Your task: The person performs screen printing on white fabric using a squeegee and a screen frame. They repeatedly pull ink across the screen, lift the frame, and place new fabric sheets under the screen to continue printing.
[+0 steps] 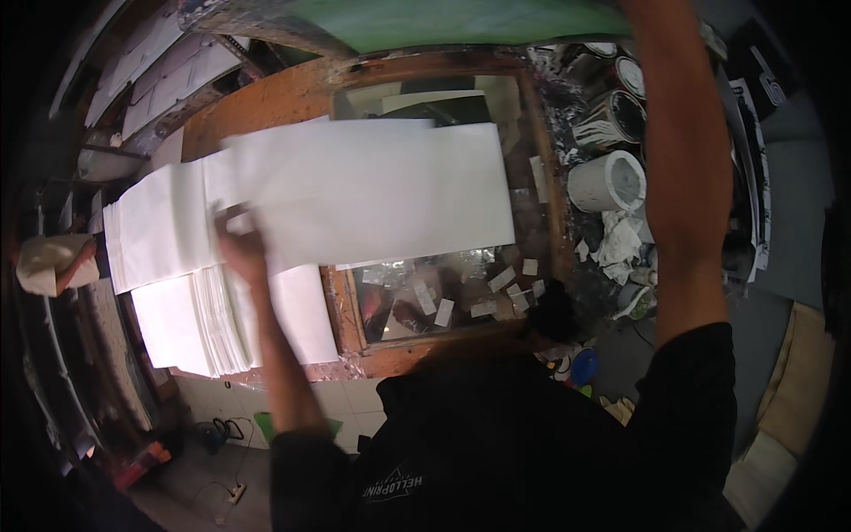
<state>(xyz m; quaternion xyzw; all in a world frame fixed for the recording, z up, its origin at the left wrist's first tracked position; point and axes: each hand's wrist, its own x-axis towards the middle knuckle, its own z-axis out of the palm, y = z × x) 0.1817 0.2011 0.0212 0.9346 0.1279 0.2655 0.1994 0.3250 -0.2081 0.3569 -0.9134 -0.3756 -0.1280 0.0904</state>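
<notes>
A wide white sheet [381,191], paper or cloth, lies across a framed glass panel [417,297] and over the stacks to its left. My left hand [244,241] is at the sheet's left end, somewhat blurred, thumb and finger bent together as if closed on its edge. Beneath and beside that hand lie a stack of white folded sheets [151,222] and a nearer stack [191,324] with several layered folds. My right forearm [687,177] reaches up past the right side of the table; its hand is beyond the top edge.
Paint-smeared cans [616,115] and a white tub [607,182] stand along the right, with crumpled white paper [618,244] nearer. Small pale strips [445,312] show on the glass. A green panel [470,22] spans the far side. At far left is another person's hand [75,266].
</notes>
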